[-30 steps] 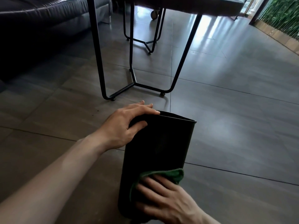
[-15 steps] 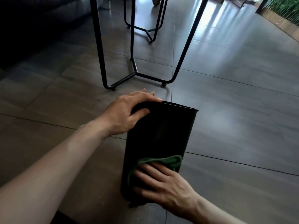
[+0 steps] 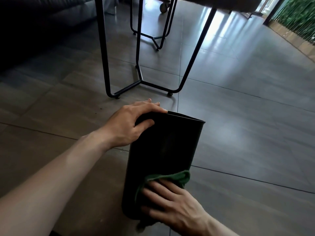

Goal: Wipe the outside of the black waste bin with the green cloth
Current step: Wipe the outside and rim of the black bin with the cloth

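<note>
The black waste bin stands on the grey tiled floor, leaning away from me. My left hand grips its upper left rim, fingers over the edge and thumb on the outer wall. The green cloth lies flat against the bin's lower near side. My right hand presses on the cloth with fingers spread, covering most of it. A scrap of cloth hangs below the bin's base.
A table with thin black metal legs stands just beyond the bin. A dark sofa fills the upper left. A second metal frame and a caster wheel are farther back. Green plants line the far right.
My right hand and the cloth have shifted slightly rightward low on the bin's wall. My left hand keeps its grip on the rim. The camera has tilted a little.
</note>
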Available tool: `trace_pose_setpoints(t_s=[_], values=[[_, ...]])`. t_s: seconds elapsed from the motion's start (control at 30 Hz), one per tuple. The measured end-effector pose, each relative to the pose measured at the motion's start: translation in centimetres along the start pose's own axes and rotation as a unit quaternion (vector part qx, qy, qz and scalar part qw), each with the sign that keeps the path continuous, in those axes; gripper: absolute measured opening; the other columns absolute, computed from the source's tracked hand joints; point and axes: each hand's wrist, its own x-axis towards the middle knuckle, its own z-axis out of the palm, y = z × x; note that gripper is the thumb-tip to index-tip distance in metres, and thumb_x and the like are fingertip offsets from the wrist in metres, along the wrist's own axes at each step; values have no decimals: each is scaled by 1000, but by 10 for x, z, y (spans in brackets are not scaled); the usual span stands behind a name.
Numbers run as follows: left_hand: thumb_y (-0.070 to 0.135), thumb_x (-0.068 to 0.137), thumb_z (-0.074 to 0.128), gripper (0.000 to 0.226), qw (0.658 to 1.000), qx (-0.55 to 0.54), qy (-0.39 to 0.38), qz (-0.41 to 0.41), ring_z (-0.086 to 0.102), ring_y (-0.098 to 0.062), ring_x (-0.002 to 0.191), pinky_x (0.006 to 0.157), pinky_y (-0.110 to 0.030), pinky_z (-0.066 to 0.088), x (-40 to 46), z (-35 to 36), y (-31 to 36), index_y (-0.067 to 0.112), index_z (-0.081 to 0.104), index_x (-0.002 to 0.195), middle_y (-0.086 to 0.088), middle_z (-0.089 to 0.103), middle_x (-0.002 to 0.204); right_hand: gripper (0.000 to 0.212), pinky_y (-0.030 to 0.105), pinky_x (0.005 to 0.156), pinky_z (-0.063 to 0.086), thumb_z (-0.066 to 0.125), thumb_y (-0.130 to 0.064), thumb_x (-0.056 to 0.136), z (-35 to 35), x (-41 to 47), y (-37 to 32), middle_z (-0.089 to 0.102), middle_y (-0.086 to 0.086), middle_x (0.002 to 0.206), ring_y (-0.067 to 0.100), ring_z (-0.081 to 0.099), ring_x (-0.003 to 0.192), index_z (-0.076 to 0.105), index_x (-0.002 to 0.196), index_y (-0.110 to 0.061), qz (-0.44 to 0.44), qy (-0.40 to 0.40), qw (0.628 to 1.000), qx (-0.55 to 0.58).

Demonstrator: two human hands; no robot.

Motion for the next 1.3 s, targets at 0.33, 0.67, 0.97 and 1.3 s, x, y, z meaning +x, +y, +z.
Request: trace_pose_setpoints(t_s=[0.33, 0.67, 0.97, 1.3], values=[[8, 96, 62, 44, 1000, 3, -9, 13, 35, -6, 147, 122, -39, 31, 0, 2, 9, 34, 63, 132, 10, 55, 147, 35, 57, 124, 29, 54, -31, 108, -42, 54, 62, 51, 22, 153, 41, 37, 151, 57, 141, -20, 231, 143, 962, 4], [13, 96, 64, 43, 1000, 5, -3, 9, 34, -2, 146, 122, -38, 31, 2, 3, 7, 39, 63, 130, 13, 56, 145, 34, 52, 122, 35, 52, -28, 109, -44, 36, 64, 53, 18, 152, 38, 42, 148, 56, 142, -24, 218, 131, 967, -4], [9, 94, 66, 45, 1000, -6, 7, 7, 36, 0, 145, 121, -38, 33, 2, 2, 2, 41, 65, 125, 13, 58, 143, 32, 50, 128, 24, 47, -21, 111, 3, 10, 9, 51, 10, 155, 35, 38, 151, 57, 141, -28, 58, 50, 996, -40], [9, 94, 66, 45, 1000, -11, 2, 7, 34, 2, 145, 122, -36, 31, 1, 3, 7, 41, 65, 125, 16, 57, 143, 30, 44, 127, 28, 39, -19, 115, -20, -3, 12, 54, 10, 150, 29, 42, 148, 55, 140, -23, 43, 18, 999, -22]])
